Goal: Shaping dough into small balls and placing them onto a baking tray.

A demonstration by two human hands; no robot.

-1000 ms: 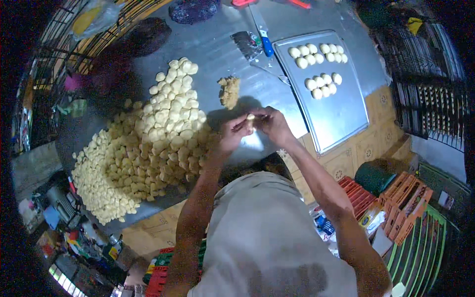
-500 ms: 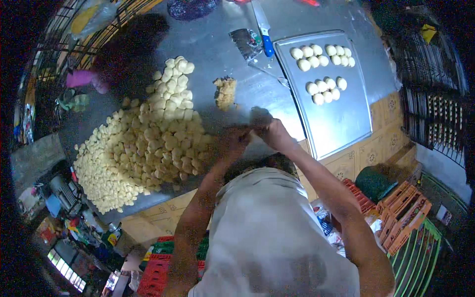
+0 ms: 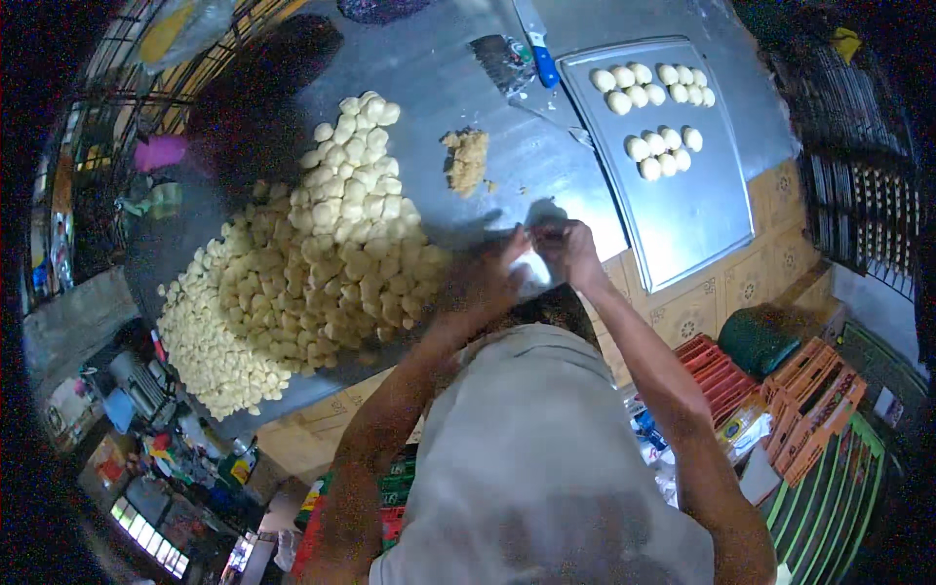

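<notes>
Close together over the near edge of the metal table (image 3: 419,73), my two hands meet in front of my body. The fingers of my right hand (image 3: 577,252) are curled closed in shadow. My left hand (image 3: 499,273) is just beside it, fingertips bent toward the right hand. Whatever they pinch is too dark and small to make out. Left of them spreads a large heap of pale dough pieces (image 3: 341,253). Beyond my hands lies a crumbly tan mound of filling (image 3: 467,164). To the right, a metal tray (image 3: 673,219) carries several round dough balls (image 3: 639,96) in clusters.
A blue-handled knife (image 3: 543,60), a dark plastic packet (image 3: 502,63) and a thin metal tool (image 3: 556,122) lie left of the tray. Orange crates (image 3: 809,409) and a red crate (image 3: 707,375) stand below at right. Racks (image 3: 868,210) line the far right.
The view has shifted, so the table's contents appear farther right. My hands have drawn slightly apart, and the left fingers point more upward. The dough balls keep their arrangement on the tray.
</notes>
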